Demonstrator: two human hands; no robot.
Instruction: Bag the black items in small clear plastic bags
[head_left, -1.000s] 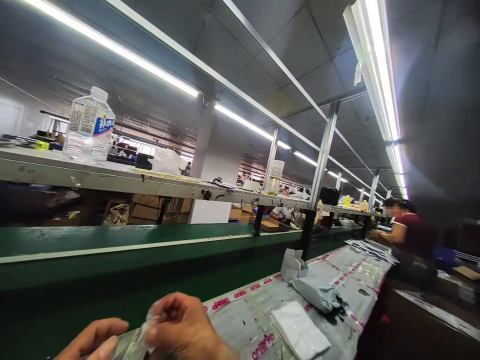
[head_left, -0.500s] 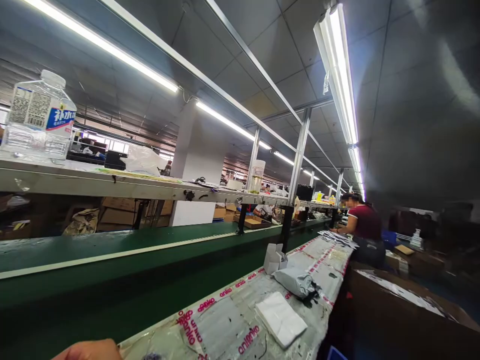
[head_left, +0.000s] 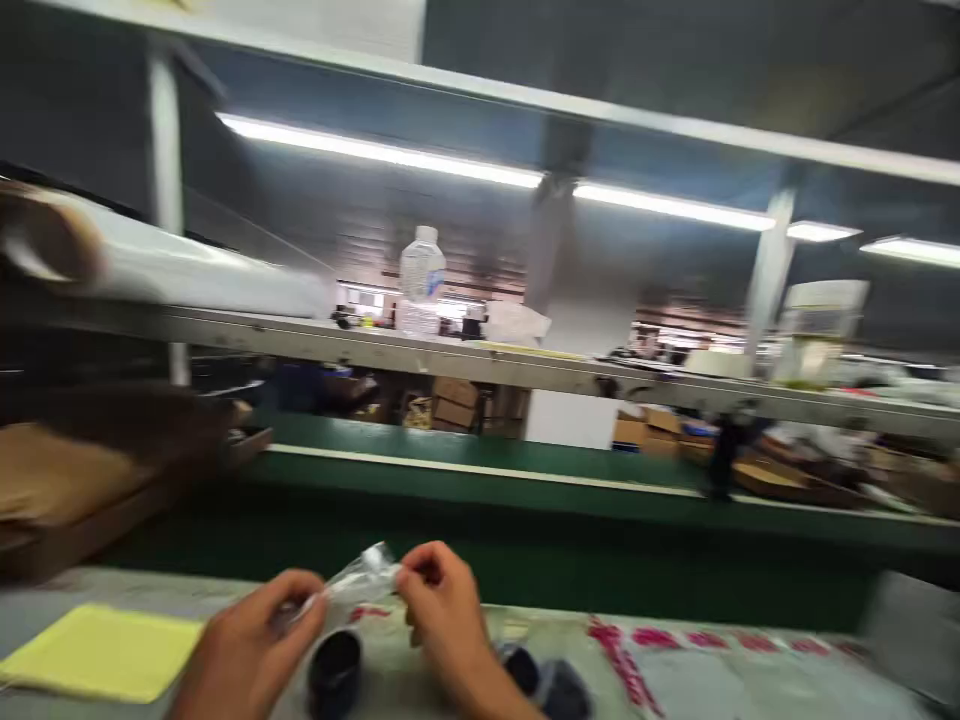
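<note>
My left hand (head_left: 259, 640) and my right hand (head_left: 450, 620) are raised just over the near edge of the worktable (head_left: 705, 690). Stretched between their pinched fingertips is a small clear plastic bag (head_left: 364, 577), blurred, its contents impossible to make out. Below it, close to my left hand, is a dark round cup-like piece (head_left: 335, 668). Two more dark pieces (head_left: 564, 688) lie beside my right wrist, partly covered by it. To the left of my left hand rests a yellow sheet or stack of paper (head_left: 105, 650).
Beyond the table runs a green conveyor belt (head_left: 465, 452), with a shelf (head_left: 510, 365) above it. The shelf carries a plastic bottle (head_left: 421, 280) and a large white roll (head_left: 202, 270). An open cardboard box (head_left: 97, 500) is at the left, and a pale box (head_left: 907, 630) at the right.
The view has swung left, blurring the picture. Both hands now show with the clear bag between them; before, only part of one hand was visible. The co-worker has left the frame.
</note>
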